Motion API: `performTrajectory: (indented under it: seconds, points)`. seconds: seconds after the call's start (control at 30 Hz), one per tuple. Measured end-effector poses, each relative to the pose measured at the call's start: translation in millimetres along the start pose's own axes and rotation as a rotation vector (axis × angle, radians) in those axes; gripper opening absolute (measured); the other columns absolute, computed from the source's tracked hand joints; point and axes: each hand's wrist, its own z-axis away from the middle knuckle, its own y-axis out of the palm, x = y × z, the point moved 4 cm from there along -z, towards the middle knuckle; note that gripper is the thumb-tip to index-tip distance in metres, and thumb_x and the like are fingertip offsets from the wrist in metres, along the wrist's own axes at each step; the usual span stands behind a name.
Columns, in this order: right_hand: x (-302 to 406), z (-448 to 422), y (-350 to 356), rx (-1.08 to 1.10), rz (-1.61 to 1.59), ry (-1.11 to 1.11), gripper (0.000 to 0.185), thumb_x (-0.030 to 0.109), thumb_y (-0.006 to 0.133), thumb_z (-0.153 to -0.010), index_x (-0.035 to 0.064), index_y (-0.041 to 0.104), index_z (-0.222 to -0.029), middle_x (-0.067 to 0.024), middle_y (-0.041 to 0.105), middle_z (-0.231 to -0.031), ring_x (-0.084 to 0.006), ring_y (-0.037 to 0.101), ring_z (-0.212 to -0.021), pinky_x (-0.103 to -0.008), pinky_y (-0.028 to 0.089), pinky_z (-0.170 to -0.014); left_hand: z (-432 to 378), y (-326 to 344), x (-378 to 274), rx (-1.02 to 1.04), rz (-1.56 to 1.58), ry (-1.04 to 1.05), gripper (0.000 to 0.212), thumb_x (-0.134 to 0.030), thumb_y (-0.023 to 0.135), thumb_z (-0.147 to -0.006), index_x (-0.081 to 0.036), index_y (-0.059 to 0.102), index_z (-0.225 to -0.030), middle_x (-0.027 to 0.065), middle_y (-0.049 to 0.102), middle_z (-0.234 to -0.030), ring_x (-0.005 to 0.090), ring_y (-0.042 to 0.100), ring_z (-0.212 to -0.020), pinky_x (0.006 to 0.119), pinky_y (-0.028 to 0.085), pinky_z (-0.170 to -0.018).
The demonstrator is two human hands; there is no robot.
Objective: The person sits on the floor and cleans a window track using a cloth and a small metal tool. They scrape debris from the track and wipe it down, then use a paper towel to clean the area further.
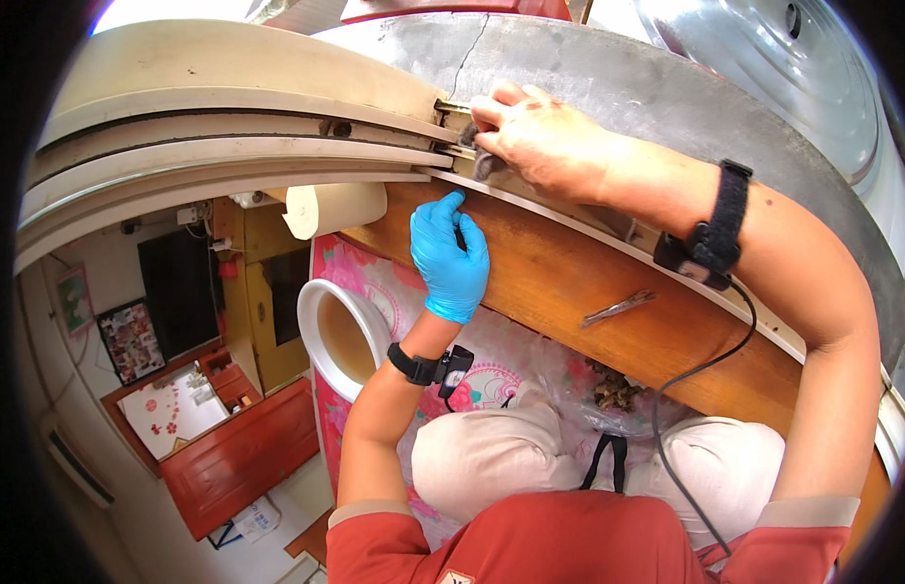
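Observation:
My bare right hand [543, 139] grips a dark grey rag [489, 162], pressed into the sliding-window track [562, 206] just where the stacked sash frames [277, 146] end. My left hand [450, 255] wears a blue disposable glove. Its fingertips rest at the inner edge of the wooden sill [569, 292], close below the track. The thumb stands apart from the curled fingers, and I see nothing held there. On the sill to the right lies a thin, flattened tool or brush [619, 308], too small to identify surely.
A white tub [379, 328] of cloudy brown water stands left of my left arm. Nearby is a paper roll [350, 206]. A clear plastic bag [605, 409] with dark debris lies by my knees. Beyond the track are a cracked grey ledge [642, 80] and a large metal lid [803, 73]. A cable [657, 431] hangs from my right wrist.

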Motion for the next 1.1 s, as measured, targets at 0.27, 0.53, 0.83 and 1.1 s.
performTrajectory:
  seconds: [0.27,0.53,0.83,1.1]
  points:
    - [12.4,-19.3,10.6,-0.101,0.096,-0.015,0.026,0.018,0.057,-0.098,0.0026,0.070,-0.115,-0.0114,0.059,-0.124,-0.0367,0.057,-0.120,-0.0449,0.048,-0.102,-0.9,-4.2,3.1,0.010,0.003,-0.041,0.028,0.004,0.061,-0.087,0.001,0.067,-0.114,0.0170,0.060,-0.097,0.0334,0.058,-0.085,0.043,0.048,-0.073]
    - [40.7,50.3,-62.5,-0.118,-0.111,-0.185,0.016,0.008,0.072,-0.082,0.0031,0.066,-0.095,-0.0130,0.062,-0.097,-0.0369,0.063,-0.092,-0.0498,0.053,-0.079,-0.6,-5.6,2.7,-0.034,-0.009,0.026,0.023,0.003,0.058,-0.092,0.001,0.067,-0.114,0.0116,0.057,-0.091,0.0231,0.054,-0.074,0.037,0.046,-0.068]
    - [80.7,165.8,-5.5,0.242,0.376,-0.199,0.010,0.017,0.065,-0.077,0.0085,0.059,-0.080,-0.0090,0.058,-0.084,-0.0254,0.061,-0.084,-0.0385,0.051,-0.071,-1.4,-3.0,3.5,-0.019,0.008,0.014,0.024,0.002,0.059,-0.091,0.000,0.067,-0.114,0.0118,0.057,-0.092,0.0240,0.054,-0.077,0.038,0.047,-0.068]
    - [60.7,98.7,-60.1,-0.128,-0.276,0.119,0.017,0.009,0.063,-0.091,0.0025,0.050,-0.100,-0.0229,0.063,-0.078,-0.0437,0.064,-0.076,-0.0498,0.051,-0.066,-1.3,-3.4,3.4,0.003,0.044,-0.052,0.026,0.002,0.060,-0.088,0.001,0.067,-0.113,0.0167,0.060,-0.096,0.0339,0.058,-0.087,0.044,0.048,-0.075]
